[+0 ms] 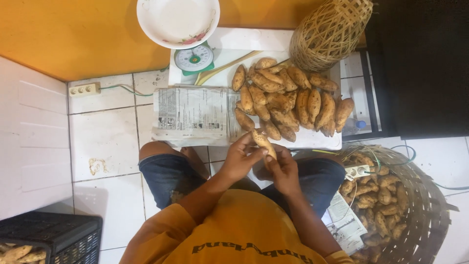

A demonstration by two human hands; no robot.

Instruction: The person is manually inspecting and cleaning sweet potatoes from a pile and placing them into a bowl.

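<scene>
I sit on the tiled floor holding one tan, speckled tuber (pixel 263 143) upright in front of me. My left hand (pixel 239 157) grips its left side with the fingers curled around it. My right hand (pixel 282 168) closes on its lower end from the right. Just beyond my hands a pile of several similar tubers (pixel 288 100) lies on a white board (pixel 320 141). A round woven basket (pixel 425 205) at my right knee holds more tubers.
Folded newspaper (pixel 193 115) lies left of the pile. A kitchen scale with a white plate (pixel 178 19) stands behind it. A tipped woven basket (pixel 332 32) is at the back right, a power strip (pixel 84 89) at left, a black crate (pixel 58 237) at bottom left.
</scene>
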